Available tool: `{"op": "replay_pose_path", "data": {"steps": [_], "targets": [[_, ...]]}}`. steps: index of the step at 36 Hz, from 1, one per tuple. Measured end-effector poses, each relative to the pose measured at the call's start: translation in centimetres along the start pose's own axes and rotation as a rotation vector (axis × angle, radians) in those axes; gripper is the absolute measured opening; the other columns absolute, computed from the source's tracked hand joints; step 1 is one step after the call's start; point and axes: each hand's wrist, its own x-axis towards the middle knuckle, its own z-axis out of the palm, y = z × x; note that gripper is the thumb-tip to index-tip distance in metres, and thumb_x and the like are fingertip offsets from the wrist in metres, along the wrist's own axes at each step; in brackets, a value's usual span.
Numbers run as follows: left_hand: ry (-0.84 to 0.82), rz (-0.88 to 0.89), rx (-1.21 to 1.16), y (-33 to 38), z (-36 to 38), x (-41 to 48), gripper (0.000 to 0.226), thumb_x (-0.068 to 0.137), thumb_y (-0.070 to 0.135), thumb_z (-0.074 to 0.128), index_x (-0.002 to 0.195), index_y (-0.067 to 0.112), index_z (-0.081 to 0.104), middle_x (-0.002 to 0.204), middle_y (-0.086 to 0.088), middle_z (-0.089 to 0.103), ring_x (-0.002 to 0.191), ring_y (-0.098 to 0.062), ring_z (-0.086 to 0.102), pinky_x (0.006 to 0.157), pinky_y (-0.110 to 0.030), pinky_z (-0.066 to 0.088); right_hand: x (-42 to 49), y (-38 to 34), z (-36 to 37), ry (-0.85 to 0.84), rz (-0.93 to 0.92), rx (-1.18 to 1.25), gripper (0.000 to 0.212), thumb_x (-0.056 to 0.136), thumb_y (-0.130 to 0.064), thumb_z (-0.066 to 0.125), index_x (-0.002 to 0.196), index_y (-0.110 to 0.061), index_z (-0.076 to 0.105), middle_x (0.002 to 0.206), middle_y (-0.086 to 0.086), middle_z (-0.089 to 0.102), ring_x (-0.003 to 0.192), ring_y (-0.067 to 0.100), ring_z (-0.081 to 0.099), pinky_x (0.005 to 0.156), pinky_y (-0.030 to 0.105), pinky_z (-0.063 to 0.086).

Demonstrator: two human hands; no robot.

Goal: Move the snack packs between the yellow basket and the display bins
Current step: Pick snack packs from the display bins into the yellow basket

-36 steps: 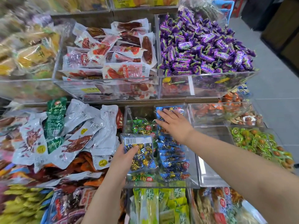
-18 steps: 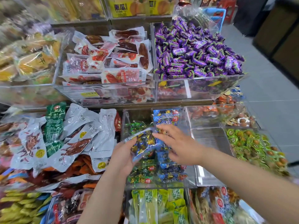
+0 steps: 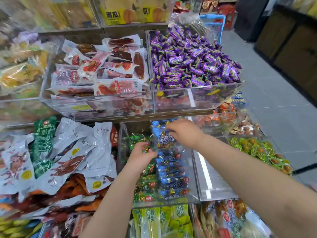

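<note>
A blue snack pack (image 3: 163, 138) stands nearly upright over the rear of a clear display bin (image 3: 192, 186). The bin holds a row of blue packs (image 3: 173, 179) on its right side and green packs (image 3: 145, 184) on its left. My right hand (image 3: 186, 133) comes in from the right and pinches the upper part of the raised pack. From below, my left hand (image 3: 141, 156) grips the pack's lower left edge. The hands are blurred. The yellow basket is out of view.
Beside the bin on the right is a clear bin (image 3: 211, 177) with little in it. White and green pouches (image 3: 68, 152) pile up on the left. Above, bins hold red sausage packs (image 3: 103, 74) and purple candies (image 3: 192, 59). Yellow-green packs (image 3: 161, 220) lie in front.
My left hand lifted the blue pack from the bin's front toward the rear. My right hand came off the rear packs and took hold of the pack's top. The view shifted downward.
</note>
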Motion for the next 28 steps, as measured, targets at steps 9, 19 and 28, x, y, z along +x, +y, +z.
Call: {"op": "replay_pose_path", "data": {"steps": [9,19,28], "targets": [[-0.034,0.166,0.008,1.3,4.7,5.4,0.133,0.062,0.024,0.089,0.151,0.025,-0.01,0.142,0.0,0.045,0.115,-0.015,0.054,0.083,-0.019,0.049,0.6,1.6,2.2,0.093,0.078,0.023,0.053,0.084,-0.036,0.065,0.134,-0.022,0.051,0.129,0.003,0.051,0.121,0.025,0.039,0.099,0.037,0.035],[0.182,0.296,-0.025,-0.3,7.5,7.6,0.096,0.074,0.024,0.083,0.142,0.02,0.016,0.131,-0.004,0.051,0.112,-0.022,0.056,0.088,-0.036,0.053,-3.9,3.4,4.5,0.16,0.359,0.467,0.087,0.081,-0.03,0.071,0.15,-0.017,0.021,0.151,0.009,0.029,0.138,0.023,0.03,0.109,0.028,0.026],[0.251,0.287,0.1,-0.4,8.6,7.6,0.113,0.072,0.034,0.082,0.149,0.005,0.005,0.146,-0.015,0.035,0.134,-0.027,0.036,0.103,-0.026,0.028,-3.9,2.7,5.0,0.181,0.403,0.467,0.077,0.085,-0.021,0.064,0.15,-0.015,0.024,0.152,0.01,0.03,0.137,0.024,0.034,0.107,0.025,0.029]]}}
